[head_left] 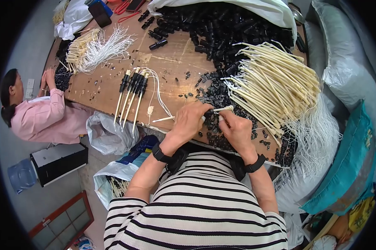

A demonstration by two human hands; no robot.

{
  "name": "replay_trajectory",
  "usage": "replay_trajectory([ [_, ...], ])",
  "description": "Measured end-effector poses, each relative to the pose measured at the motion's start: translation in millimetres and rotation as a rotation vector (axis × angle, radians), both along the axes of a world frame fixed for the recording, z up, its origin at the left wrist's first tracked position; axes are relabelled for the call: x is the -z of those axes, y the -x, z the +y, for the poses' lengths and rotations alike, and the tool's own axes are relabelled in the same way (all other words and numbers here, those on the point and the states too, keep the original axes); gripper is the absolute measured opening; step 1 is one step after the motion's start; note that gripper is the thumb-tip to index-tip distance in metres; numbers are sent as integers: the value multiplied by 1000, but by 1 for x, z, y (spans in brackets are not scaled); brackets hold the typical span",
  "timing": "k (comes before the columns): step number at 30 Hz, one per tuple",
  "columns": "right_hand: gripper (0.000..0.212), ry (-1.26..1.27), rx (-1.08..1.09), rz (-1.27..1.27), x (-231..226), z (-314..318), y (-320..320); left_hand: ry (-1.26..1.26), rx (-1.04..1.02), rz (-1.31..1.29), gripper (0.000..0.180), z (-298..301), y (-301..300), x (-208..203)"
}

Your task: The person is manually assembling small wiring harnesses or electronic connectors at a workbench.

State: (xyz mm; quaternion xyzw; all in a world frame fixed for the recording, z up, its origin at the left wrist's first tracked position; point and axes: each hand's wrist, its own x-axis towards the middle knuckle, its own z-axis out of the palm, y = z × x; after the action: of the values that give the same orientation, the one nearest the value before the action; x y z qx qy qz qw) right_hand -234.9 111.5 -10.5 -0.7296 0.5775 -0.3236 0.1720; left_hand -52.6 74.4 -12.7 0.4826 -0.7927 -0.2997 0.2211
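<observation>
Both my hands work close together over the table's near edge on a thin cream rod (163, 119). My left hand (189, 121) is closed around its middle, and its pale tip sticks out to the left. Between my hands shows a black plastic fitting (215, 111) on the rod. My right hand (237, 130) is closed at the rod's cream right end; its fingertips are partly hidden. White cord loops from near my left hand to several cream rods with black fittings (134, 83), lying side by side on the left.
Right of my hands lies a big pile of cream rods (275, 83) with white cords. Small black pieces (221, 91) are scattered before me, larger black fittings (229, 29) heaped behind. Another person in pink (46, 112) works at the left. Stuffed sacks (350, 50) crowd the right side.
</observation>
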Motion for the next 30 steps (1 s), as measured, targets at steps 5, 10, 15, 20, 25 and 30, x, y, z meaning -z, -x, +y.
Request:
replay_trajectory([
  [5,11,-39,-30,-65,6,-2,-1,-7,97,-33,41,1,3,0],
  [10,14,-91,-160,-184,2,0,-1,-132,143,68,45,-1,5,-3],
  [15,12,-58,-132,-59,-1,1,-1,-32,108,250,43,-4,6,-2],
  [20,10,-27,-128,-30,-6,2,-1,23,32,433,23,0,0,7],
  [25,15,-55,-170,-170,-6,3,-4,70,77,505,15,0,-7,12],
  [30,11,-234,-63,-213,-1,7,-1,-11,79,405,17,-8,-7,4],
])
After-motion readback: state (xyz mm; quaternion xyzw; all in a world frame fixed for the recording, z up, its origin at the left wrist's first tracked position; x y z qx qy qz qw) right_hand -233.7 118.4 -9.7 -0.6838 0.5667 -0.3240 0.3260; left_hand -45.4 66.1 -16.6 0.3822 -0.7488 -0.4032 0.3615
